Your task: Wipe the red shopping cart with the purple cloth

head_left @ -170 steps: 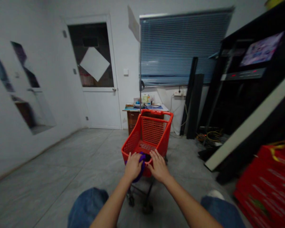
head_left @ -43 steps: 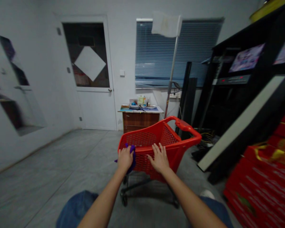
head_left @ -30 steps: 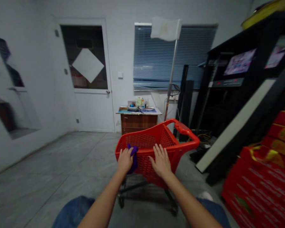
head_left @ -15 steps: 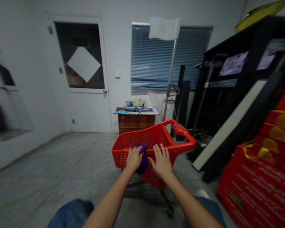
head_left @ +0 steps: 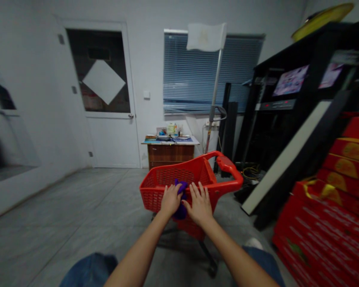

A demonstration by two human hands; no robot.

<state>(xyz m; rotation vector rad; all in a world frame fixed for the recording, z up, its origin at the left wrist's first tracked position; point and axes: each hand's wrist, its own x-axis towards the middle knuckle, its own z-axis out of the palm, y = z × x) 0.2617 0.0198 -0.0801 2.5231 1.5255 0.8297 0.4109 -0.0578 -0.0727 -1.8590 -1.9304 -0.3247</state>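
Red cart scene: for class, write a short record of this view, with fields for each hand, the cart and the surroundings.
Left hand: on the near rim of the cart, against the purple cloth
Right hand: fingers spread on the same rim, beside the cloth
Cart: red mesh basket on a wheeled frame
Surroundings: wooden desk ahead, stacked red boxes to the right, white door to the left

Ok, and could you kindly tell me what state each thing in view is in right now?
Left hand: pressed on the purple cloth at the cart's rim.
Right hand: fingers spread, resting on the rim.
Purple cloth: bunched against the rim.
Red shopping cart: upright on its wheels.
Door: closed.
Window blind: lowered.
Screen: lit.
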